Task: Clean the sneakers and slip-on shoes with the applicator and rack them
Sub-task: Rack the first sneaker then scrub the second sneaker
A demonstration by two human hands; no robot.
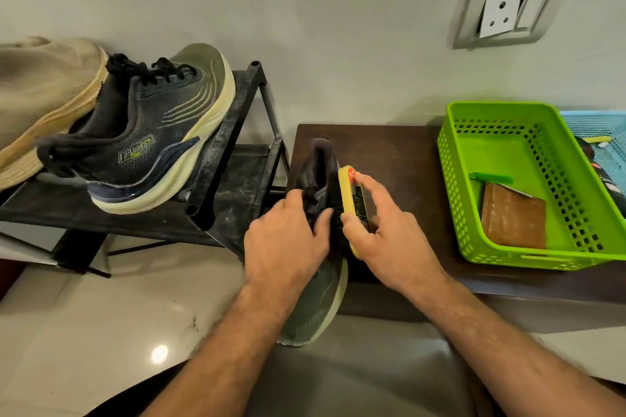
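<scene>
My left hand (288, 240) grips a dark green sneaker (315, 301) by its laced top, toe pointing towards me, heel over the edge of a dark brown table (399, 159). My right hand (386, 234) holds a yellow sponge applicator (349, 193) with a red and black label against the sneaker's right side. The matching sneaker (142, 145) with black laces and a cream sole lies tilted on the black shoe rack (230, 132). A beige slip-on shoe (40, 95) lies sole-up at the rack's left, partly out of view.
A green plastic basket (501, 247) on the table holds a brown pad and a green item. A blue basket (596, 125) sits behind it at the right edge. A wall socket (508, 7) is above. Glossy floor tiles (101, 332) spread below the rack.
</scene>
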